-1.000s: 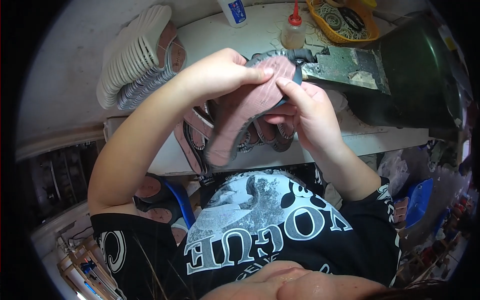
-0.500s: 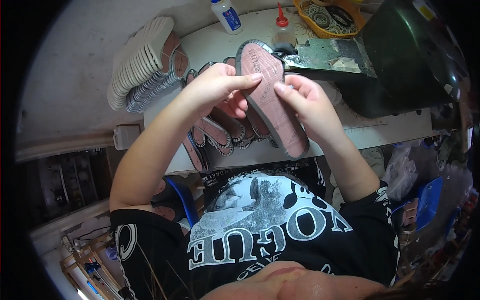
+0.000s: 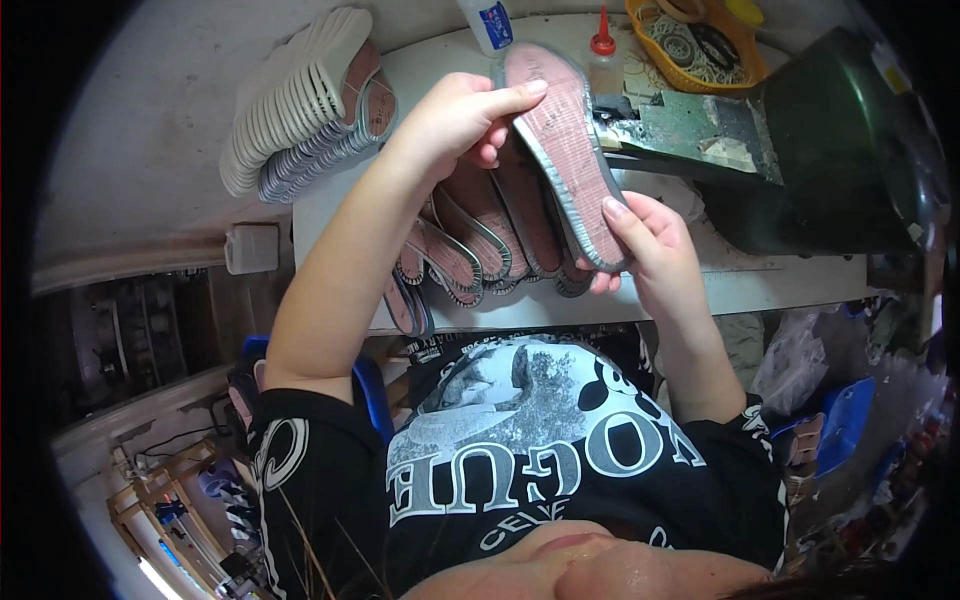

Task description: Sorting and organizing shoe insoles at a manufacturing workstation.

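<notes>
A pink shoe insole with a grey edge (image 3: 565,140) is held up over the table between both my hands, its pink face toward me. My left hand (image 3: 465,115) grips it near the broad far end, thumb on the pink face and fingers curled behind. At the narrow near end, my right hand (image 3: 645,240) pinches it, thumb on top and fingers underneath. Below it, a row of similar insoles (image 3: 448,255) lies overlapping on the white table. The held insole hides part of that row.
Stacked white and grey soles (image 3: 300,105) lean at the far left. A white bottle (image 3: 487,25), a red-tipped glue bottle (image 3: 604,60) and a yellow basket of cords (image 3: 735,75) stand at the back. A dark green machine (image 3: 840,140) takes up the right side.
My right hand has slid from the insole's middle to its near end. My left hand has moved toward the far end, and the insole sits farther from me.
</notes>
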Demonstrator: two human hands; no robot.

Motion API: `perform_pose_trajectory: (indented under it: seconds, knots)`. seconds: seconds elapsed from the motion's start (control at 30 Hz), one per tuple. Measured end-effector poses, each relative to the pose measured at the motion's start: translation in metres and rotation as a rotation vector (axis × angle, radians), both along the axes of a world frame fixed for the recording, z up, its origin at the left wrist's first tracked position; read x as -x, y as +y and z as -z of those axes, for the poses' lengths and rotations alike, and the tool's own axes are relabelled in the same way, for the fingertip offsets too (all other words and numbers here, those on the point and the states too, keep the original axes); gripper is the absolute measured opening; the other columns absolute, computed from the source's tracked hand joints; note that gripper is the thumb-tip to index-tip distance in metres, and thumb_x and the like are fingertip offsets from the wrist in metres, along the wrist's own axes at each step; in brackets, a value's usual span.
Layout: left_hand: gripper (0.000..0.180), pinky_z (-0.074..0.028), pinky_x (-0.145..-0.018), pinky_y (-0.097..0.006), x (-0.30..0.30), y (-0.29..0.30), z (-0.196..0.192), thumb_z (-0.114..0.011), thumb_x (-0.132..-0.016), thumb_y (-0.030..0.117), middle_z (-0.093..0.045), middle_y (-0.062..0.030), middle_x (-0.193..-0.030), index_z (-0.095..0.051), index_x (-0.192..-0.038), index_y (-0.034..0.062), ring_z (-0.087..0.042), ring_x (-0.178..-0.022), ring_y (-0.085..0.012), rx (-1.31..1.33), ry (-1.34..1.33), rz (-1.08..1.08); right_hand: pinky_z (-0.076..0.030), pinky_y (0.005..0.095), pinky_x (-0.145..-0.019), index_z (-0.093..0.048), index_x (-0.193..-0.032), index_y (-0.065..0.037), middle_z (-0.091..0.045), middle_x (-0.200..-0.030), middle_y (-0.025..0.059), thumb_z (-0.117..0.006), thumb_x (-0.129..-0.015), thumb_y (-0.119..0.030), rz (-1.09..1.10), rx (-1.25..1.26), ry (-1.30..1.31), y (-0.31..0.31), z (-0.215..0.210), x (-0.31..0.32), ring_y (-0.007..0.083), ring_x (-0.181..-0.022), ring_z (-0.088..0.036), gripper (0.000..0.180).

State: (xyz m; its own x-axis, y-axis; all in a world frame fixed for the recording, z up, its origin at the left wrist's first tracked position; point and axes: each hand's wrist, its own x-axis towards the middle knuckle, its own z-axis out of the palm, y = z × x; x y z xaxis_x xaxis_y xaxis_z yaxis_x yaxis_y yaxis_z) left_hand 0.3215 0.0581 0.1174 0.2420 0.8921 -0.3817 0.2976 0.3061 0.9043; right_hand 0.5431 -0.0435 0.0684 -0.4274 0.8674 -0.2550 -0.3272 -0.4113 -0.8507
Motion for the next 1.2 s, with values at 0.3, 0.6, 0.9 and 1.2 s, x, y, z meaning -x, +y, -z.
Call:
perform_pose_trajectory:
  seconds: [0.3, 0.6, 0.9, 1.2]
  knots:
    - [0.030, -0.050, -0.085, -0.029, 0.019, -0.089, 0.019, -0.055, -0.097, 0.025, -0.062, -0.0077, -0.106, -0.052, -0.116, 0.0025, -0.061, -0.097, -0.0137, -0.308, -0.704, -0.378, -0.050, 0.0246, -0.055, -0.064, -0.108, 0.001, -0.066, -0.079, 0.0060, -0.062, -0.092, -0.017, -0.059, -0.248, -0.255, -0.046, -0.012, 0.043, 0.0122, -0.060, -0.060, 0.025]
    - [0.039, -0.047, -0.047, -0.029, 0.058, -0.105, 0.075, -0.035, -0.101, 0.035, -0.050, -0.0050, -0.060, -0.049, -0.095, -0.0010, -0.053, -0.046, -0.0165, -0.334, -1.543, 0.116, -0.044, 0.0266, -0.053, -0.057, -0.114, -0.001, -0.052, -0.075, 0.0057, -0.081, -0.070, -0.016, -0.254, -0.917, -0.608, -0.065, 0.011, 0.079, 0.0147, -0.057, -0.051, 0.052]
    - [0.044, -0.045, -0.045, -0.025, 0.074, -0.123, 0.091, -0.035, -0.099, 0.038, -0.049, -0.0029, -0.052, -0.051, -0.083, 0.0007, -0.050, -0.040, -0.0142, -0.462, -1.676, 0.248, -0.038, 0.0281, -0.048, -0.046, -0.110, -0.001, -0.043, -0.064, 0.0035, -0.078, -0.071, -0.006, -0.449, -1.056, -0.572, -0.073, 0.010, 0.101, 0.0135, -0.052, -0.044, 0.051]
    - [0.062, -0.042, -0.087, -0.036, 0.115, -0.149, 0.145, -0.038, -0.096, 0.056, -0.055, -0.0151, -0.108, -0.054, -0.109, -0.0031, -0.054, -0.098, -0.0275, -0.689, 0.228, -0.811, -0.050, 0.0362, -0.053, -0.043, -0.121, 0.003, -0.059, -0.067, 0.0156, -0.070, -0.083, -0.023, -0.215, -1.023, -0.797, -0.034, 0.019, 0.120, 0.0300, -0.058, -0.063, 0.053]
